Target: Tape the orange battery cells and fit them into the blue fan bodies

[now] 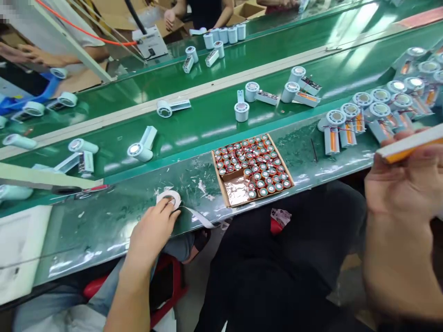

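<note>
At the near edge of the bench, my left hand [155, 223] has its fingers closed on a roll of white tape [175, 197] lying flat. A loose strip of tape [200, 217] trails from the roll over the edge. Raised at the far right, my right hand [411, 175] grips a pale housing with an orange side [415, 142], partly cut off by the frame. Between my hands lies a shallow cardboard tray [226, 196] with many wired orange cylindrical cells [265, 174]; its near left corner holds none.
Pale blue round-headed housings with orange cells [335, 122] crowd the right of the bench. Others [242, 110] lie scattered on the green conveyor [207, 124]. A thin dark tool [314, 150] lies right of the tray. People work across the line; someone sits at my left.
</note>
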The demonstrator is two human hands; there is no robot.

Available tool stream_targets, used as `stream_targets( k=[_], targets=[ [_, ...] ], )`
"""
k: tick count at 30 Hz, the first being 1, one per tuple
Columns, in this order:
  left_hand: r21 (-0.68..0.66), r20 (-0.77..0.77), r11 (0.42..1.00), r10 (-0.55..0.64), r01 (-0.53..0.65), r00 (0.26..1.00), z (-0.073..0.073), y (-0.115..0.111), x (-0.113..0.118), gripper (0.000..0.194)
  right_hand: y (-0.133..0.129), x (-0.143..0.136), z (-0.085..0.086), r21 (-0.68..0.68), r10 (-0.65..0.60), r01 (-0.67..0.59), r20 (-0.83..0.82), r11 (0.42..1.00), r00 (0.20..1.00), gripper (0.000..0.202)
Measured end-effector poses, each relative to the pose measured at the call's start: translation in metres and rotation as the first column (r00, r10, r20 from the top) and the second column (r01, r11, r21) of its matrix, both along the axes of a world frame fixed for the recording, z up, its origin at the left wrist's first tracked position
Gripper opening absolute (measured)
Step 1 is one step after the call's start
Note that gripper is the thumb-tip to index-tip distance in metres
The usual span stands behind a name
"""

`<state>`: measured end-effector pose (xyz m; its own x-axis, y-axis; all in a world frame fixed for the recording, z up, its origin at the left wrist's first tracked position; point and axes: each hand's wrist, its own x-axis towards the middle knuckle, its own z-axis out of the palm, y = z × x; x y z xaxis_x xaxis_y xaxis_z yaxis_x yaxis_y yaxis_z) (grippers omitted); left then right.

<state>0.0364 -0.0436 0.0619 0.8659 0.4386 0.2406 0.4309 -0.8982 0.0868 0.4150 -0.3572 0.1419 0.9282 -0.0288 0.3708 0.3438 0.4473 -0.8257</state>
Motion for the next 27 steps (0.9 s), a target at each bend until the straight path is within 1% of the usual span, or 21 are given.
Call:
stream_targets(
  k=[2,4,6,7,8,10,11,13,16,18,20,22,23,27],
  targets=[
    [-0.065,-0.084,0.998,0.013,-0.018,0.996,-0.002,0.02,-0.02,0.036,-0.006,0.001,-0.022,-0.121,0.066,-0.076,-0.084,0.99,0.994,0.03],
    [-0.085,-0.102,0.995,0.035,-0.044,0.994,0.001,0.03,-0.025,0.037,-0.005,-0.013,-0.049,-0.197,0.117,-0.155,-0.192,0.968,0.974,0.033],
    [-0.08,-0.075,0.995,0.046,-0.052,0.996,0.007,0.032,-0.019,0.034,-0.002,-0.03,-0.071,-0.246,0.123,-0.198,-0.288,0.949,0.95,0.036],
    [-0.073,-0.045,0.996,0.043,-0.046,0.998,0.012,0.031,-0.013,0.031,-0.002,-0.035,-0.079,-0.254,0.113,-0.201,-0.323,0.946,0.94,0.039],
    [-0.062,0.002,0.998,0.03,-0.03,1.0,0.017,0.028,-0.008,0.029,-0.003,-0.039,-0.086,-0.255,0.1,-0.197,-0.348,0.947,0.932,0.041],
    [-0.011,0.159,1.0,-0.008,0.01,0.987,0.027,0.018,0.004,0.022,-0.007,-0.039,-0.096,-0.262,0.066,-0.174,-0.376,0.949,0.924,0.046],
    [0.033,0.253,0.999,-0.047,0.041,0.966,0.031,0.01,0.01,0.017,-0.01,-0.038,-0.1,-0.272,0.054,-0.167,-0.38,0.948,0.923,0.046],
    [0.148,0.408,0.981,-0.176,0.125,0.896,0.036,-0.007,0.022,0.002,-0.017,-0.034,-0.109,-0.29,0.03,-0.149,-0.379,0.945,0.925,0.047],
    [0.329,0.536,0.914,-0.389,0.239,0.749,0.04,-0.03,0.04,0.022,-0.025,-0.032,-0.119,-0.294,-0.014,-0.107,-0.381,0.95,0.924,0.046],
    [0.389,0.583,0.877,-0.472,0.283,0.661,0.042,-0.042,0.049,0.027,-0.027,-0.034,-0.123,-0.29,-0.022,-0.099,-0.385,0.952,0.923,0.047],
    [0.413,0.604,0.857,-0.511,0.308,0.612,0.044,-0.051,0.054,0.03,-0.027,-0.037,-0.123,-0.285,-0.016,-0.102,-0.385,0.953,0.923,0.048],
    [0.415,0.601,0.858,-0.509,0.304,0.616,0.045,-0.059,0.052,0.034,-0.025,-0.039,-0.122,-0.282,-0.015,-0.1,-0.38,0.954,0.925,0.047],
    [0.407,0.594,0.867,-0.49,0.288,0.638,0.045,-0.063,0.049,0.036,-0.024,-0.039,-0.122,-0.281,-0.019,-0.094,-0.375,0.955,0.927,0.046],
    [0.309,0.547,0.933,-0.332,0.183,0.769,0.047,-0.081,0.033,0.039,-0.022,-0.038,-0.124,-0.267,-0.035,-0.065,-0.356,0.961,0.934,0.046]
  ],
)
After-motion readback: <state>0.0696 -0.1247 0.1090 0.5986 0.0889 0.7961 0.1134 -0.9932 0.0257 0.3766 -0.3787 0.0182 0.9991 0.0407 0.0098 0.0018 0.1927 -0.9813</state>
